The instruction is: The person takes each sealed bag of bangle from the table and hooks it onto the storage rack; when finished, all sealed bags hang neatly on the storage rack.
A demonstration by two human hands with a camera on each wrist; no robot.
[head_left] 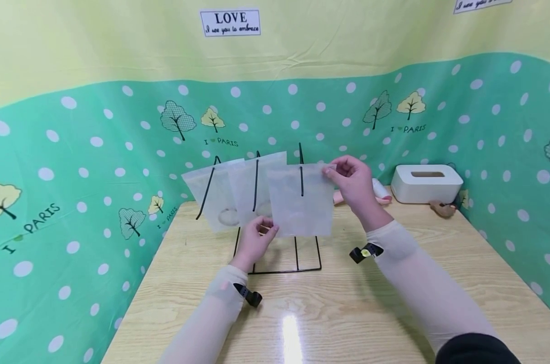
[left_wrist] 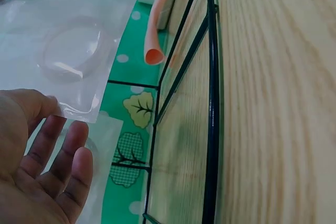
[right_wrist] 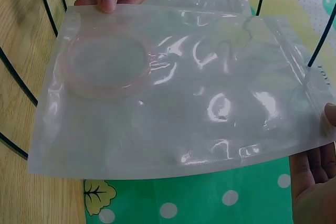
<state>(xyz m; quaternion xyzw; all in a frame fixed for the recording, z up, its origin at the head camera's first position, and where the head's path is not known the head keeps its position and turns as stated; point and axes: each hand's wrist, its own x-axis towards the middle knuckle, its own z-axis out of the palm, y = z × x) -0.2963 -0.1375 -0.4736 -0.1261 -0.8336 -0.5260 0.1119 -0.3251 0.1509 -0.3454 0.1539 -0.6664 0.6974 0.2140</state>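
Three translucent plastic bags hang on the prongs of a black wire rack (head_left: pixel 284 272). At the right hangs the first bag (head_left: pixel 286 212), whose lower left corner my left hand (head_left: pixel 253 242) pinches between thumb and fingers. My right hand (head_left: pixel 354 184) pinches the same bag's upper right corner. A prong passes in front of the bag near its top. Through the plastic, a pale pinkish ring (right_wrist: pixel 123 87) shows in the right wrist view, near the left hand's corner. The middle bag (head_left: pixel 267 182) and left bag (head_left: pixel 215 197) overlap; each shows a round shape low inside.
On the wooden table (head_left: pixel 347 303), a white tissue box (head_left: pixel 404 189) stands at the back right, with a small brown object (head_left: pixel 443 209) before it. A pink tube (left_wrist: pixel 152 32) lies behind the rack. Green dotted cloth (head_left: pixel 97 167) surrounds the table's back and sides.
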